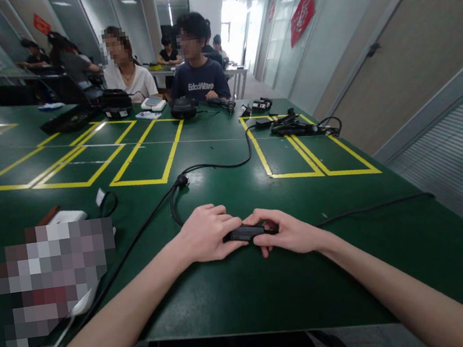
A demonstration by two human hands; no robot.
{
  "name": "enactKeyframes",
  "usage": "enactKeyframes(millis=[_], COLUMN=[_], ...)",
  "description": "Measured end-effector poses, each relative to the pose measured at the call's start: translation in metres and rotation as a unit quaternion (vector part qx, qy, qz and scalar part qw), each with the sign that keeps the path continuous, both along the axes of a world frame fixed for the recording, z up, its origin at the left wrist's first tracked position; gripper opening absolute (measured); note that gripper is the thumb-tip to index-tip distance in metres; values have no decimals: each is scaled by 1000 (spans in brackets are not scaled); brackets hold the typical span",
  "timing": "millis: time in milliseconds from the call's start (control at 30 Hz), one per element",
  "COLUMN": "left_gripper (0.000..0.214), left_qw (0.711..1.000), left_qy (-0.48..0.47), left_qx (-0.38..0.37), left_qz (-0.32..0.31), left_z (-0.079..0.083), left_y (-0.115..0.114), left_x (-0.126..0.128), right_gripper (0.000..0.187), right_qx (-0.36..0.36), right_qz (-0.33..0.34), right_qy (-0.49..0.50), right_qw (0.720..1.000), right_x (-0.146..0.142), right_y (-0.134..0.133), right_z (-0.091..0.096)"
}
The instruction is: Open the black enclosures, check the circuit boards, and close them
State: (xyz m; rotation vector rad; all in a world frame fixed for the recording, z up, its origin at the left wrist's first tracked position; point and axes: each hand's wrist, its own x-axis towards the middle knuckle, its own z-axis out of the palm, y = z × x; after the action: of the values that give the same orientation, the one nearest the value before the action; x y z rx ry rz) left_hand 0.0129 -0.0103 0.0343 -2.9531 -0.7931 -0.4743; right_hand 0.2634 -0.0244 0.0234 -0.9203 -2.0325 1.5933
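My left hand (206, 232) and my right hand (284, 232) meet on the green table (246, 285), both with fingers closed round a small flat black device (244, 232) that lies between them. My left fingers curl over its left end, my right fingers pinch its right end. A thin black cable (372, 209) runs off to the right from under my right hand. A thicker black cable (197, 172) loops just beyond my left hand and runs to the far side of the table.
Yellow tape boxes (144, 156) mark the tabletop. Black devices and cables (297, 126) lie at the far right. A white device (66, 217) lies near a blurred patch at left. Two people sit across the table, others behind them. A wall stands at right.
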Motion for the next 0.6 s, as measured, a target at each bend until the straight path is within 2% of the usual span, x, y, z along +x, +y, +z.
enactKeyframes(millis=[67, 233, 400, 467, 600], left_gripper=[34, 39, 35, 35, 42], left_qw=[1000, 998, 998, 997, 989], left_qy=[-10, -31, -32, -42, -108], left_qx=[13, 36, 49, 55, 89], left_qz=[6, 36, 28, 28, 42], left_z=[-1, -1, -6, -6, 1], left_y=[0, -2, -4, -3, -1], left_x=[1, 4, 9, 9, 4], right_gripper=[44, 40, 44, 45, 45], right_qx=[-12, 32, -38, -37, 15], right_qz=[-13, -14, 33, 15, -62], right_qy=[15, -3, -11, 2, 36], right_qw=[1000, 999, 999, 999, 997], right_x=[0, 3, 5, 4, 5], right_y=[2, 7, 10, 9, 10], right_z=[1, 12, 12, 9, 8])
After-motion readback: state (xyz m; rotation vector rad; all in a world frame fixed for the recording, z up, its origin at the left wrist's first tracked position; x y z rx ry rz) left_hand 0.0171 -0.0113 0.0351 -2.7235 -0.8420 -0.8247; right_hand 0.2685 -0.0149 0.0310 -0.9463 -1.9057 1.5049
